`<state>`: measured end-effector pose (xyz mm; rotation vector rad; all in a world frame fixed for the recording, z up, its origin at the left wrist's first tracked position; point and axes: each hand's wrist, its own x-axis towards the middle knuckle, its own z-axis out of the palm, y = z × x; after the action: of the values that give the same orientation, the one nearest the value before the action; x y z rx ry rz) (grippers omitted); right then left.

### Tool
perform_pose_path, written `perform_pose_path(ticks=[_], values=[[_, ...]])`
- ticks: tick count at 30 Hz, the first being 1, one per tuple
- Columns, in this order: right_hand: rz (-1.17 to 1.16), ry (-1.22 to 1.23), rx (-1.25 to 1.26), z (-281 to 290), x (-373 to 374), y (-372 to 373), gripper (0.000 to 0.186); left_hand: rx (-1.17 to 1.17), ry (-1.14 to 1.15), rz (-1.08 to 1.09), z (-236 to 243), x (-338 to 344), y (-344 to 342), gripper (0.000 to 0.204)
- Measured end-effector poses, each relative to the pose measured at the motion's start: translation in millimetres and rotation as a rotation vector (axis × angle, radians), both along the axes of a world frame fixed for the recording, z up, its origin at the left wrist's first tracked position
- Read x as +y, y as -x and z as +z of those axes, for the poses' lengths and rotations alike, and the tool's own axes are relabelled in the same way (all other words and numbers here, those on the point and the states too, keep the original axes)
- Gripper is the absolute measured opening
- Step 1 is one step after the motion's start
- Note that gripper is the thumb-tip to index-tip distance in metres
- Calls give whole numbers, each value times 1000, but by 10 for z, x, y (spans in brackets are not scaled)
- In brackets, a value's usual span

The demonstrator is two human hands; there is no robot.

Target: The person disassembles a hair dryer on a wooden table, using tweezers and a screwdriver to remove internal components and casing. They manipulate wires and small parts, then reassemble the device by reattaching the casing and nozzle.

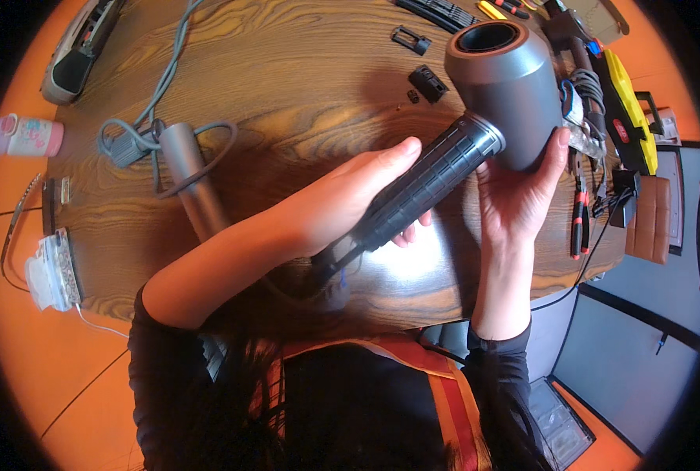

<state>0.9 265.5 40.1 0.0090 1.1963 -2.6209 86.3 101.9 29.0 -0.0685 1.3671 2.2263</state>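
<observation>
A grey hair dryer (508, 102) is held tilted above the table, its round open end facing up at the far side. Its black ribbed handle (436, 169) slants down toward the near left and has no outer shell on it. My left hand (354, 188) is closed around this handle, thumb lying along its upper side. Under the barrel, my right hand (515, 196) cups the lower end, with its thumb up the right side; some fingers are hidden behind the dryer. A grey metallic tube (189, 169) lies on the table beyond my left forearm, with a grey cord around it.
Small black parts (428, 83) lie on the wooden table (310, 78) beyond the dryer. Red-and-black pliers (580, 212) and a yellow-and-black tool case (626, 110) are at the right. A pink cup (32, 136), a plastic bag (50, 273) and a grey device (79, 59) sit at the left.
</observation>
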Motion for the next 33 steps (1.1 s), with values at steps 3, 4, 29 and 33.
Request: perform_pose_path(ticks=[3,4,29,33], values=[[-18,-34,47,1,19,20,51,27,-7,79,-29,-31,-2,47],[-28,-41,61,-3,28,22,51,83,63,76,-22,-37,-2,42],[433,-114,383,-47,-225,-365,42,239,-413,516,-146,-163,117,49],[386,-95,393,-33,-198,-352,18,269,-422,479,-117,-184,126,52]])
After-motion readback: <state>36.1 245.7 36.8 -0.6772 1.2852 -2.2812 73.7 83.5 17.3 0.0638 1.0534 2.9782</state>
